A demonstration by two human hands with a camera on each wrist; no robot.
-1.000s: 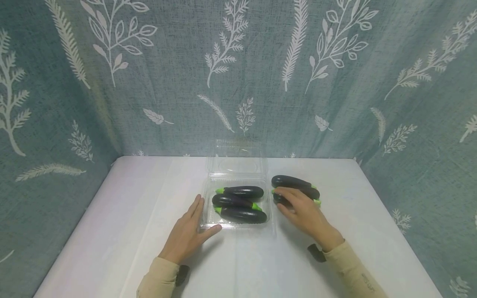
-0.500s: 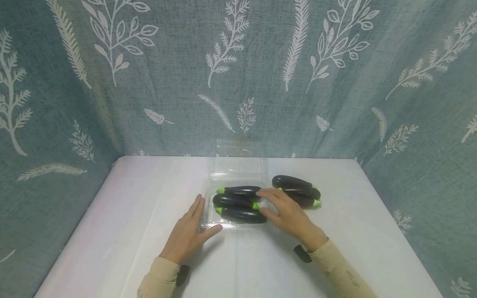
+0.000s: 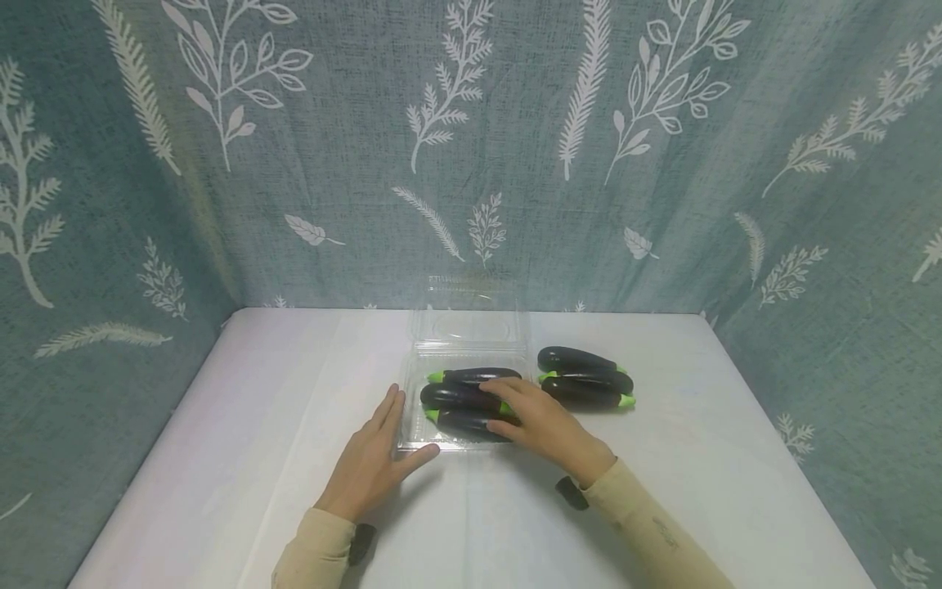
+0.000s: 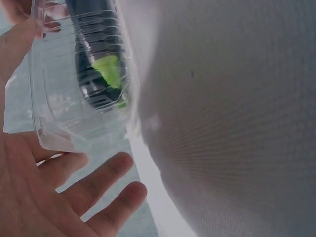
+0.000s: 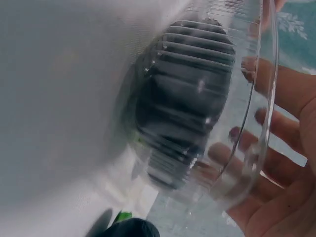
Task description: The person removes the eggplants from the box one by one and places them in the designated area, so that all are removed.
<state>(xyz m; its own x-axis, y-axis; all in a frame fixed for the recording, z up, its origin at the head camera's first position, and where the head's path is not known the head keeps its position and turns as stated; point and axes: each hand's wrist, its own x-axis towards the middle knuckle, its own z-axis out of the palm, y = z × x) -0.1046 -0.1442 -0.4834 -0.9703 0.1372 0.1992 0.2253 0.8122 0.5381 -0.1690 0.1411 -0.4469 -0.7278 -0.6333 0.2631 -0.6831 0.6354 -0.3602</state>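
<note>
A clear plastic clamshell container (image 3: 414,355) lies in the middle of the table, its lid (image 3: 471,315) raised at the back. Three dark eggplants with green stem ends lie in it: the back one (image 3: 467,374), the middle one (image 3: 452,397) and the front one (image 3: 459,420). My left hand (image 3: 368,462) steadies the front left corner, fingers straight along the side and thumb at the front edge. Over the right half of the container, my right hand (image 3: 540,421) hovers above the eggplants with loosely bent fingers. Through the wall in the right wrist view, dark eggplants (image 5: 182,98) show behind ridged plastic.
Right of the container, three more eggplants lie close together on the white table (image 3: 706,442): a back one (image 3: 574,358), a middle one (image 3: 599,380) and a front one (image 3: 581,396). A patterned green curtain (image 3: 353,204) closes off the back and sides.
My right hand has moved left, from the eggplants beside the container to above those inside it, carrying nothing. My left hand has stayed at the corner. The eggplants have not visibly moved.
</note>
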